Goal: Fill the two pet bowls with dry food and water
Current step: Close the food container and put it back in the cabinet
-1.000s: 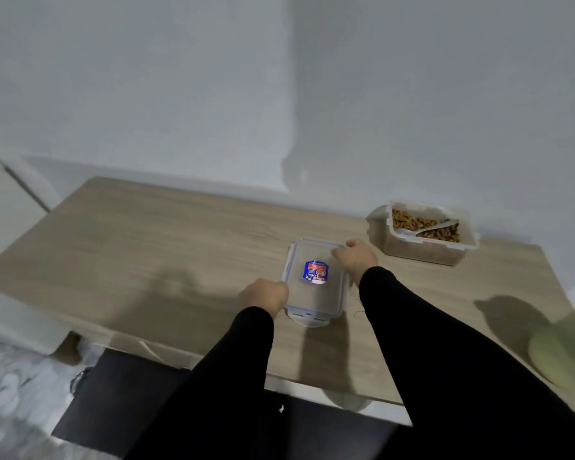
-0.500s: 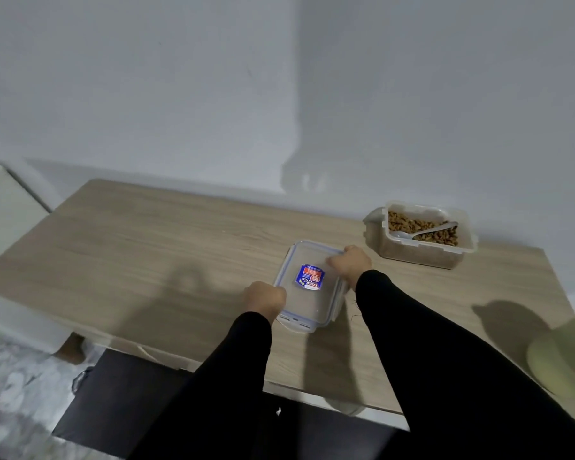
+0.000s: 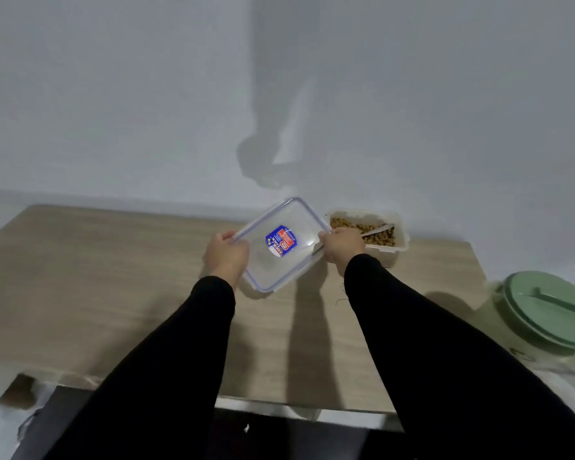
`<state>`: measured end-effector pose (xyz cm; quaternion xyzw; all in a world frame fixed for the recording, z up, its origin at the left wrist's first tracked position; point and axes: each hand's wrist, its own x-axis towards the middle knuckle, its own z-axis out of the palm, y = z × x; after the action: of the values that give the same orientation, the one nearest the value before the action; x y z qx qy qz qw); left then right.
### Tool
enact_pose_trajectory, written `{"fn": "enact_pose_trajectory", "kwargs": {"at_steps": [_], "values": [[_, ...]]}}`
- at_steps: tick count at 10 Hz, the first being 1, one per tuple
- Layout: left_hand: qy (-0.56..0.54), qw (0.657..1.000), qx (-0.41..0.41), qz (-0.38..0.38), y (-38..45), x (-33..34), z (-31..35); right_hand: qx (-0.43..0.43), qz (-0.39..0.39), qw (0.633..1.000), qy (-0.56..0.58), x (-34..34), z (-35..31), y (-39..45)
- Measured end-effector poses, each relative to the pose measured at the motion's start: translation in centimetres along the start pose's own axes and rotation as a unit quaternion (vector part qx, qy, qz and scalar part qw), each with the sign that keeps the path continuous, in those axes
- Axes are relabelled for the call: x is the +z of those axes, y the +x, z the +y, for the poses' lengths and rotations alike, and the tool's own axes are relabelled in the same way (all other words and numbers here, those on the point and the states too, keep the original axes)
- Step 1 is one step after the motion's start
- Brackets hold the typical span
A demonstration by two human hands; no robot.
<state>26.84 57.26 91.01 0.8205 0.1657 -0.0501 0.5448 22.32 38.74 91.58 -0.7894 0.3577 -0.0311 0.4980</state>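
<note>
- The left hand (image 3: 227, 257) and right hand (image 3: 341, 249) each curl a grip round opposite edges of the clear lid (image 3: 281, 244), holding it tilted above the wooden surface (image 3: 97, 277).
- At 3 o'clock of the lid, close to the wall, stands the open food container (image 3: 384, 257) with dry food (image 3: 362, 227) and a spoon (image 3: 377, 229) lying in it; the right hand hides its near left corner.
- From 7 to 10 o'clock of the lid the surface runs bare to its left edge.
- At 4 o'clock, off the right end of the surface, sits a green lidded pot (image 3: 545, 313), cut off by the frame.
- The sticker (image 3: 280, 241) on the lid is too blurred to read.
- Black sleeves (image 3: 180, 360) cover much of the near edge.
</note>
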Motion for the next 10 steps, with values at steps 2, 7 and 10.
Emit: {"fn": "enact_pose_trajectory", "kwargs": {"at_steps": [2,7,10], "values": [[-0.037,0.997,0.045,-0.055,-1.2,4.8,3.7,-0.008,0.037,0.999,-0.038,-6.4,0.2,-0.4],[0.06,0.976,0.126,-0.165,-3.1,14.5,6.9,0.144,0.176,0.969,0.1,-12.0,4.2,2.2],[0.125,0.972,0.132,-0.151,-0.7,17.0,6.4,0.147,0.153,0.976,0.049,-10.8,5.1,4.6]]}}
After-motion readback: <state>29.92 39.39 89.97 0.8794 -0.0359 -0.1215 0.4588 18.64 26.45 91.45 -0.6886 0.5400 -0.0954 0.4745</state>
